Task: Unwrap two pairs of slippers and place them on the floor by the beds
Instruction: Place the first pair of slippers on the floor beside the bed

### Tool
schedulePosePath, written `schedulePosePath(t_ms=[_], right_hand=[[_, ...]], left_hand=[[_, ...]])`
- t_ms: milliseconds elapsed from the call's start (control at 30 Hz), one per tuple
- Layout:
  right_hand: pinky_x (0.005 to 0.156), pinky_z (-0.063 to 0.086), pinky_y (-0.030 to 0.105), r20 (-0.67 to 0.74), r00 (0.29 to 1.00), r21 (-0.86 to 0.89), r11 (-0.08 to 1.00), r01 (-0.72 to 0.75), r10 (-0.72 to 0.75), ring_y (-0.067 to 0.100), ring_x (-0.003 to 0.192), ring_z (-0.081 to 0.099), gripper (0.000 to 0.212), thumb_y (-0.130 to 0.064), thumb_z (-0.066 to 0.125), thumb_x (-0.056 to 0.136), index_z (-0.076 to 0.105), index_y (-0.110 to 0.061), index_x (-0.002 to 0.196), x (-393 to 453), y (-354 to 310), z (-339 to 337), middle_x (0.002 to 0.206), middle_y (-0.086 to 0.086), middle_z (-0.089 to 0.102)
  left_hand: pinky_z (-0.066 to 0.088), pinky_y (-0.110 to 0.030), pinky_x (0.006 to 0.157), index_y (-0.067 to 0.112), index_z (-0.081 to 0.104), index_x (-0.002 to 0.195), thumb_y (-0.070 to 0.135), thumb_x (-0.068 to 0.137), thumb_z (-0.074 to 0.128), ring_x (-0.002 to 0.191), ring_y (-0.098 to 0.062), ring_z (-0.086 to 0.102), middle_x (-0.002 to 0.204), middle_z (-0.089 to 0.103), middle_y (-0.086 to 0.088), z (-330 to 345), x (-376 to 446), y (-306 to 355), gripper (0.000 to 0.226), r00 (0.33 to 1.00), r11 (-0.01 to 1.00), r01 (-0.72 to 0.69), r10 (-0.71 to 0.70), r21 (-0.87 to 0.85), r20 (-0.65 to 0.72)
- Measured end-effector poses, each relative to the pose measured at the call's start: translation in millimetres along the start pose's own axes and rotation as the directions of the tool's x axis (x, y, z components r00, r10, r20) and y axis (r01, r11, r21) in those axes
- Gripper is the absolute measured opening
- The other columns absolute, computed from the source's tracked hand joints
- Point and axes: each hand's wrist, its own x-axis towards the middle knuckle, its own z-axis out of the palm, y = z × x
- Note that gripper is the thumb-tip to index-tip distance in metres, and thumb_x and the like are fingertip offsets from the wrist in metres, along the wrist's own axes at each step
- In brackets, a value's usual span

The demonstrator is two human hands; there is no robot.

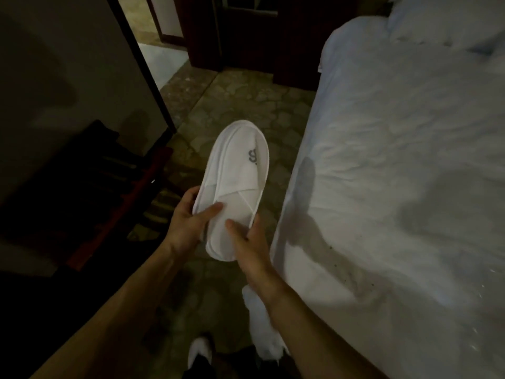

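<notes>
A flat white slipper pair [235, 176] with a grey logo is held out over the floor, toe end pointing away from me. My left hand [185, 222] grips its heel end from the left, thumb lying on top. My right hand [248, 247] grips the same heel end from the right, thumb on top as well. No wrapper shows on the slippers. Whether it is one slipper or two stacked is unclear. The bed [396, 173] with white sheets fills the right side, its edge just right of my hands.
A patterned stone floor [240, 105] runs ahead to a dark wooden cabinet [246, 36]. A dark wooden rack [90, 192] stands at the left below a wall. My feet [200, 351] in white footwear are at the bottom.
</notes>
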Motion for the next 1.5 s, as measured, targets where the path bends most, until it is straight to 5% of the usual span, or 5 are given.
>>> schedulePosePath(t_ms=[233, 467, 867, 1067, 1500], right_hand=[[0.111, 0.032, 0.043, -0.113, 0.952, -0.381, 0.897, 0.223, -0.285, 0.028, 0.137, 0.032, 0.1, -0.054, 0.072, 0.074, 0.015, -0.025, 0.151, 21.0, -46.7, -8.1, 0.153, 0.01, 0.027], [0.119, 0.015, 0.046, 0.58, 0.745, -0.801, -0.064, 0.595, -0.331, 0.029, 0.147, 0.012, 0.097, -0.063, 0.063, 0.077, 0.012, -0.029, 0.153, 36.1, -131.0, 16.8, 0.16, 0.004, 0.018], [0.069, 0.046, 0.023, 0.523, 0.828, -0.609, 0.592, 0.529, -0.203, 0.01, 0.087, 0.059, 0.036, -0.039, 0.074, 0.079, 0.056, -0.022, 0.106, 41.0, -94.7, 62.7, 0.099, -0.005, 0.062], [0.09, 0.056, 0.042, 0.142, 0.976, -0.138, 0.973, 0.185, -0.166, 0.018, 0.099, 0.069, 0.053, -0.047, 0.078, 0.069, 0.064, -0.022, 0.114, 32.7, -61.2, 75.1, 0.107, 0.0, 0.073], [0.083, 0.04, 0.032, -0.249, 0.968, -0.039, 0.999, -0.001, -0.009, 0.022, 0.096, 0.053, 0.025, -0.034, 0.036, 0.102, 0.052, -0.015, 0.104, 10.4, 10.0, 96.4, 0.092, -0.001, 0.055]], left_hand=[[0.058, -0.034, 0.074, 0.025, 0.062, 0.12, 0.015, 0.075, 0.078, 0.104, -0.023, 0.066, 0.114, 0.067, -0.001, -79.1, 26.1, 24.4, 0.049, 0.975, 0.96, -0.069, 0.008, 0.272, 0.221], [0.057, -0.029, 0.077, 0.028, 0.069, 0.115, 0.017, 0.073, 0.08, 0.101, -0.016, 0.07, 0.111, 0.072, 0.002, -132.7, 51.8, 72.2, 0.045, 0.819, 0.853, -0.16, -0.166, 0.497, 0.549], [0.049, -0.033, 0.096, 0.032, 0.059, 0.119, 0.042, 0.07, 0.081, 0.113, -0.015, 0.059, 0.117, 0.062, 0.01, -153.4, 73.3, 90.3, 0.054, 0.862, 0.491, -0.503, 0.229, 0.711, 0.451], [0.042, -0.054, 0.106, 0.04, 0.01, 0.15, 0.059, 0.045, 0.086, 0.136, -0.027, 0.042, 0.153, 0.037, -0.004, -136.6, 51.1, 32.0, 0.131, 0.995, 0.91, -0.094, 0.076, 0.403, 0.06], [0.055, -0.049, 0.091, 0.016, 0.055, 0.123, 0.022, 0.088, 0.067, 0.109, -0.03, 0.065, 0.12, 0.066, -0.008, -152.1, 47.8, -18.1, 0.038, 0.944, 0.98, 0.111, -0.156, 0.164, 0.291]])
